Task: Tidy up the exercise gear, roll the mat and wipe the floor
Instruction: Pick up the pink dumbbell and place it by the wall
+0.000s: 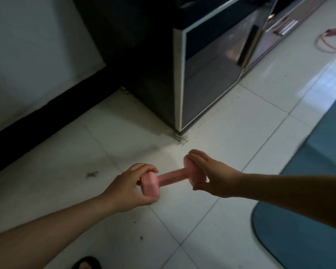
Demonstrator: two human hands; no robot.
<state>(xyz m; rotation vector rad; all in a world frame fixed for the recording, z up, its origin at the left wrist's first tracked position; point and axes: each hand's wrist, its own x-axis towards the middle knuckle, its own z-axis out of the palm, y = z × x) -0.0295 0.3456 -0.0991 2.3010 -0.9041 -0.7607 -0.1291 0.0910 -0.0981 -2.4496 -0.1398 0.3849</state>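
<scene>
Left fingers (145, 167) are curled over the top of the near head of a pink dumbbell (170, 174), thumb tucked beneath, so the head is clamped between them. Right fingers (197, 155) are laid over the far head with the thumb pinching from below. This hold looks to be by the tips, with the palm hardly engaged.

One end is thus carried by the left hand (128, 186) and one by the right hand (213, 175), and the handle is left bare between them. The dumbbell is held roughly level, apparently clear of the white tiled floor (231, 133), just in front of the corner foot of a dark glass-fronted cabinet (211, 78).

- The fingertip hold on the heads is judged weak. A full wrap round the handle is advised before any carrying.
- The dumbbell should be lowered, not dropped, onto the tile, and kept away from the sandalled toes (87, 264) at the lower edge.
- A parking spot against the cabinet or wall is suggested.

Not yet done:
- The teal mat (308, 191) lies flat and unrolled at right.
- A pink skipping rope (330, 41) lies on the floor far right.
- Dark debris (91, 174) is noted on the tile for wiping.
</scene>
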